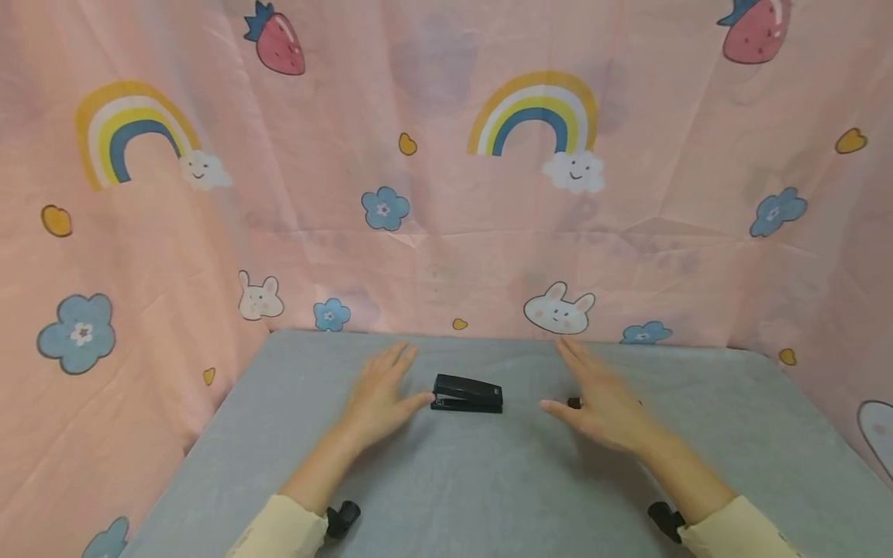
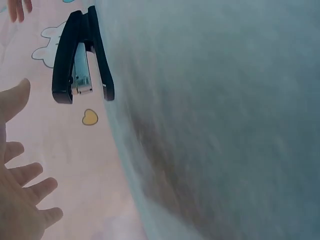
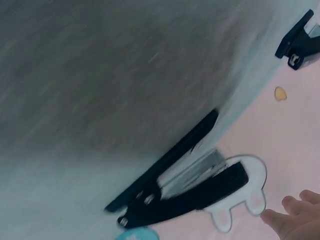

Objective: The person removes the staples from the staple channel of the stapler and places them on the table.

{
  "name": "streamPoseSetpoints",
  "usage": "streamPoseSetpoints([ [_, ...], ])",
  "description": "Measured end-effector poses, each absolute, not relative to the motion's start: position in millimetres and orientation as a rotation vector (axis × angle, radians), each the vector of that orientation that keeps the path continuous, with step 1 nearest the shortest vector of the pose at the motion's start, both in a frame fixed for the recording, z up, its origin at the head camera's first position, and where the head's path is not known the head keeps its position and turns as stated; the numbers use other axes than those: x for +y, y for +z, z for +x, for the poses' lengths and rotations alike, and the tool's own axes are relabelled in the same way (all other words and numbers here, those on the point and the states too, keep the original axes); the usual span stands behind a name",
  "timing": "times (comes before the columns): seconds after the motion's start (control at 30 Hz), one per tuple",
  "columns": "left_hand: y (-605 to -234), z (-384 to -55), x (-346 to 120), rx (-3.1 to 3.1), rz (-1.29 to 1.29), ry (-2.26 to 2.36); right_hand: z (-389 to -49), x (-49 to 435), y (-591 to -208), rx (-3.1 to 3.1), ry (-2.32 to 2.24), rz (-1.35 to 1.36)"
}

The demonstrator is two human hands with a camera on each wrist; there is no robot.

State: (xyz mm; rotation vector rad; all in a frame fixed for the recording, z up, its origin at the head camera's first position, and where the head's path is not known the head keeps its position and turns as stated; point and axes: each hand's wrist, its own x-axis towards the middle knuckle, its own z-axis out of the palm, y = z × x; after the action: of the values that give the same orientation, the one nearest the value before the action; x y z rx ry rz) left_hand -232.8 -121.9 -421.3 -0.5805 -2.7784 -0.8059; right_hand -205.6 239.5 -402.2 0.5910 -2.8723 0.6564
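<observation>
A black stapler [image 1: 466, 394] lies on the grey-covered table, between the two hands. My left hand [image 1: 384, 391] hovers to its left with fingers spread, the thumb tip right at the stapler's end in the head view. The same stapler [image 2: 62, 65] shows its metal magazine in the left wrist view, beside the left hand [image 2: 20, 195]. My right hand [image 1: 605, 403], fingers extended and holding nothing, is over a second black stapler [image 3: 195, 197]. The head view shows only a dark bit of that one, the hand covering most of it.
The table [image 1: 460, 488] has a grey cloth cover. Behind it and at both sides hangs a pink curtain [image 1: 446, 256] printed with rainbows, rabbits and flowers. Black wrist devices [image 1: 342, 519] sit at the cuffs of the pale sleeves [image 1: 282, 531].
</observation>
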Motion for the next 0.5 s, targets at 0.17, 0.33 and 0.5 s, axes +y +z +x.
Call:
streamPoseSetpoints([
  [0.17,-423,-236,-113,-2.780,-0.587,-0.913,-210,223,-410,-2.864,0.766,0.596],
  [0.33,-427,-239,-107,-2.785,-0.601,-0.994,-214,208,-415,-2.876,0.860,0.581],
  [0.5,-429,-243,-102,-2.804,-0.592,-1.098,-219,196,-420,-2.879,0.928,0.571],
])
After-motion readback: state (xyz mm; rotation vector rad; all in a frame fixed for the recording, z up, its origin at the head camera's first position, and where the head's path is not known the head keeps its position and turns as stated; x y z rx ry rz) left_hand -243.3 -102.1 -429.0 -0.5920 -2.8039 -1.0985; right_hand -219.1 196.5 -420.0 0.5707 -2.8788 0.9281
